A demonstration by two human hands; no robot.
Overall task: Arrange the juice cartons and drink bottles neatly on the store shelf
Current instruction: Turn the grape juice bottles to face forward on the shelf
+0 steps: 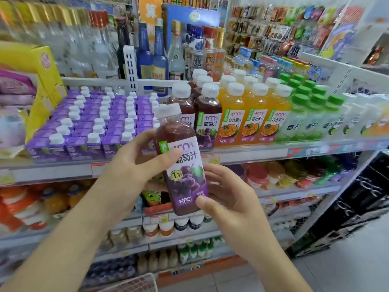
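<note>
Both hands, left hand (134,163) and right hand (225,192), grip our grape juice bottle (181,163).
Full, stiff, slick label: we'd hold mid-body, shelf (252,153) gap at twelve o'clock.

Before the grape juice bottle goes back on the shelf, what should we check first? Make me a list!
1. Both hands hold it: ok. Left hand grips the middle of the grape juice bottle, right hand its bottom.
2. Cap on: ok, white cap in place.
3. Label faces us: ok.
4. Bottle upright: not ok, tilted left.
5. Right row: ok, other grape bottles stand beside the purple cartons.
6. Free spot there: cannot tell, the held bottle hides it.
</note>
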